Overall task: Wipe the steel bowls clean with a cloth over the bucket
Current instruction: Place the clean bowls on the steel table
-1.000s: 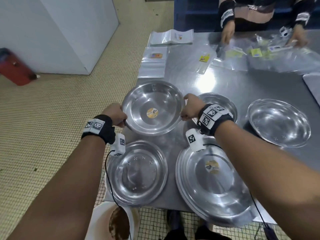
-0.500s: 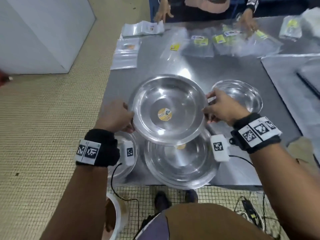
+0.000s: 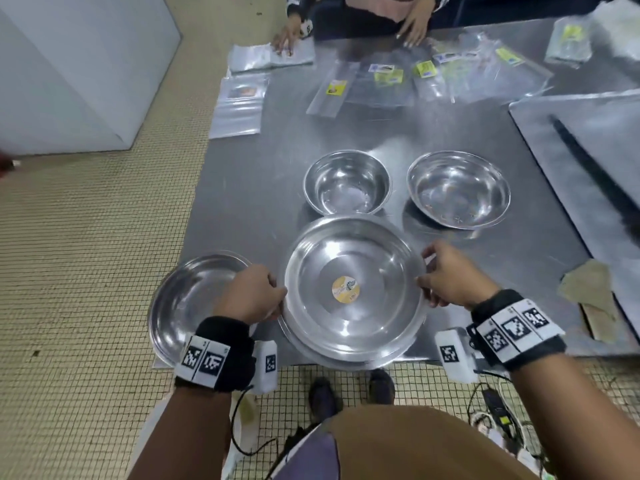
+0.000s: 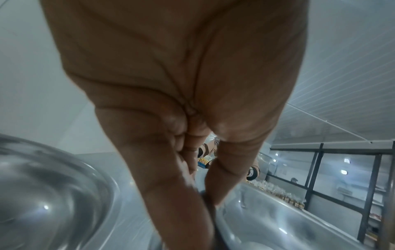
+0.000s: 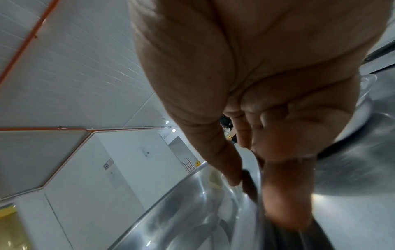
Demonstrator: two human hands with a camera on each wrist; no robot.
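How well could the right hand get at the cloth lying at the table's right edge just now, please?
Probably not yet: the right hand and left hand both grip the stickered bowl. The path to the cloth looks free.

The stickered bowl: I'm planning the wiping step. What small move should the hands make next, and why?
Probably set it down and free the right hand for the cloth. Both hands, the left hand too, pinch the stickered bowl by opposite rims, low over another wide dish at the table edge. Neither holds a cloth; the crumpled one lies on the table to the right.
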